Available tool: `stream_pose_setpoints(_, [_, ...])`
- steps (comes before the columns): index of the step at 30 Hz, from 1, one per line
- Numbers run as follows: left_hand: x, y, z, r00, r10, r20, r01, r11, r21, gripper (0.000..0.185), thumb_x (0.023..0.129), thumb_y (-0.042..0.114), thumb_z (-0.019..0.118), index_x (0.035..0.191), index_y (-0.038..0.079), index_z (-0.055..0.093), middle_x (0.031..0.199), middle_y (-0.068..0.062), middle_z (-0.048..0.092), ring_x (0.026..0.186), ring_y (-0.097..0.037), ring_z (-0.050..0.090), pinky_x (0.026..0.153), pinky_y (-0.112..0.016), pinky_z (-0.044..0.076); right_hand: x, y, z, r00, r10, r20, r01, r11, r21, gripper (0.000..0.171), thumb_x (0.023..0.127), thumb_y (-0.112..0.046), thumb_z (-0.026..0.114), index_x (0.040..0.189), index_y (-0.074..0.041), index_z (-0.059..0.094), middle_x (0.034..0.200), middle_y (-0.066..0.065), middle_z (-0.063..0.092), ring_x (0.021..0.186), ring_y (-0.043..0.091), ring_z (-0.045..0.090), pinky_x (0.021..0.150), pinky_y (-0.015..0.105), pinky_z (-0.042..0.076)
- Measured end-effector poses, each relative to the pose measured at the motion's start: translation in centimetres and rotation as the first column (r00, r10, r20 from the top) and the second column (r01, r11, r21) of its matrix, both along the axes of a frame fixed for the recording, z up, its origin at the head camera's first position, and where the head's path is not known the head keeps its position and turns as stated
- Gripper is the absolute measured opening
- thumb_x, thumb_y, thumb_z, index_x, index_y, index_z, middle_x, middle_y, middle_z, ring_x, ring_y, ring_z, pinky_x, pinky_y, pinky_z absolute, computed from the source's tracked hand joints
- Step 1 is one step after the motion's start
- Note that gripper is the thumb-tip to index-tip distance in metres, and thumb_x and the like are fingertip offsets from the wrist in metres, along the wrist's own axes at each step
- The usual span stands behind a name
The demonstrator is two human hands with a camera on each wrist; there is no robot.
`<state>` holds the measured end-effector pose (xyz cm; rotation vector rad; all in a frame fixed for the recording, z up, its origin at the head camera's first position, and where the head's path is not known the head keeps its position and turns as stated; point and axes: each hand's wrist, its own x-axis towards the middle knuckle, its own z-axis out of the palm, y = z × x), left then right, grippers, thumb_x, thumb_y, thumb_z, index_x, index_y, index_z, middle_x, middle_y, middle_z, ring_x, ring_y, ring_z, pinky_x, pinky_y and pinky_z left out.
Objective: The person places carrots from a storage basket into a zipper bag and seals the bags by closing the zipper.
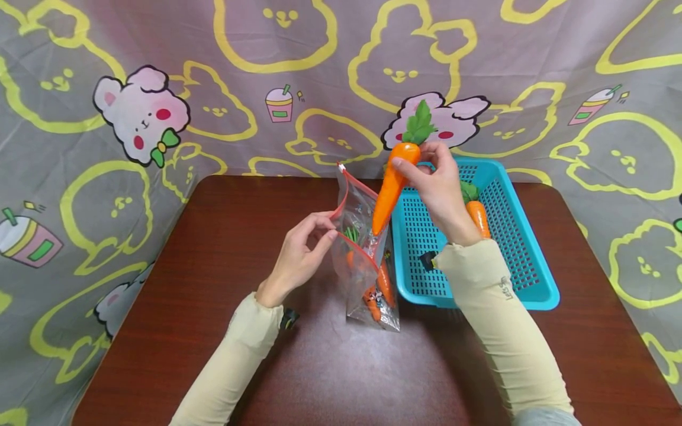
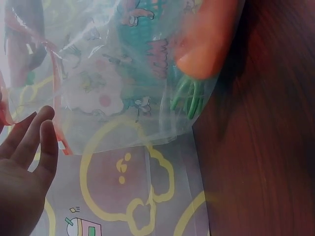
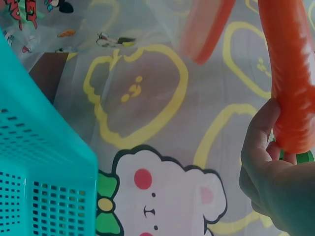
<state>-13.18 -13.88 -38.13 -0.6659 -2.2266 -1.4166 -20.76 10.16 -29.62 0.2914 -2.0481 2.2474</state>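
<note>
A clear zip bag (image 1: 358, 284) with a red zip edge and printed figures stands upright on the table, its mouth spread. My left hand (image 1: 301, 248) pinches the bag's left rim between thumb and fingers. Inside the bag a carrot with green stems (image 2: 202, 54) shows through the plastic in the left wrist view. My right hand (image 1: 439, 177) grips a toy carrot (image 1: 396, 180) near its leafy top. The carrot points tip down, its tip overlapping the bag's mouth in the head view. In the right wrist view, thumb and fingers wrap its thick end.
A blue perforated basket (image 1: 533, 260) stands just right of the bag, under my right forearm. Another carrot (image 1: 478, 218) with green leaves lies in it. The brown table (image 1: 176, 284) ends at a patterned cloth (image 1: 319, 59) hanging behind.
</note>
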Motion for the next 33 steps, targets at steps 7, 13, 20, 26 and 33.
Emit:
stream_pose_setpoints(7, [0.1, 0.0, -0.1, 1.000, -0.001, 0.005, 0.001, 1.000, 0.008, 0.009, 0.090, 0.006, 0.066, 0.098, 0.004, 0.062, 0.116, -0.014, 0.066, 0.074, -0.015, 0.060, 0.064, -0.020, 0.049, 0.5, -0.9, -0.1, 1.000, -0.022, -0.015, 0.024, 0.985, 0.172, 0.039, 0.086, -0.024, 0.073, 0.108, -0.012, 0.043, 0.107, 0.005, 0.048, 0.085, 0.015, 0.062, 0.073, 0.021, 0.053])
stream_pose_setpoints(13, [0.0, -0.1, -0.1, 1.000, 0.002, 0.000, -0.002, 1.000, 0.008, 0.010, 0.089, 0.005, 0.066, 0.098, 0.003, 0.061, 0.115, -0.014, 0.066, 0.075, -0.015, 0.058, 0.065, -0.019, 0.049, 1.1, -1.3, -0.2, 0.997, -0.066, -0.049, 0.081, 0.899, 0.430, 0.050, 0.083, -0.042, 0.073, 0.111, -0.011, 0.046, 0.110, 0.004, 0.054, 0.093, 0.018, 0.056, 0.072, 0.029, 0.049])
stream_pose_setpoints(20, [-0.1, 0.0, -0.1, 1.000, 0.000, -0.016, 0.000, 1.000, 0.019, 0.011, 0.088, 0.003, 0.066, 0.098, 0.002, 0.061, 0.115, -0.016, 0.066, 0.077, -0.015, 0.058, 0.066, -0.022, 0.050, 1.5, -1.8, -0.3, 0.996, -0.072, -0.054, 0.090, 0.831, 0.549, 0.057, 0.083, -0.045, 0.073, 0.116, -0.007, 0.047, 0.110, 0.011, 0.055, 0.093, 0.022, 0.054, 0.070, 0.030, 0.047])
stream_pose_setpoints(26, [-0.1, 0.0, -0.2, 0.999, 0.006, -0.040, -0.005, 1.000, 0.014, 0.012, 0.088, 0.004, 0.068, 0.099, 0.002, 0.062, 0.114, -0.015, 0.065, 0.079, -0.015, 0.059, 0.068, -0.028, 0.052, 1.7, -2.2, -0.4, 0.996, -0.061, -0.068, 0.089, 0.815, 0.572, 0.057, 0.083, -0.043, 0.074, 0.116, -0.005, 0.048, 0.110, 0.013, 0.056, 0.093, 0.024, 0.055, 0.071, 0.030, 0.049])
stream_pose_setpoints(33, [-0.2, 0.0, -0.3, 0.999, 0.000, -0.039, 0.001, 1.000, 0.011, 0.013, 0.088, 0.004, 0.068, 0.099, 0.001, 0.062, 0.116, -0.016, 0.064, 0.082, -0.017, 0.060, 0.069, -0.027, 0.052, 1.9, -2.4, -0.7, 0.995, -0.045, -0.085, 0.087, 0.795, 0.601, 0.054, 0.081, -0.043, 0.075, 0.112, -0.006, 0.049, 0.109, 0.012, 0.058, 0.093, 0.024, 0.054, 0.068, 0.032, 0.049])
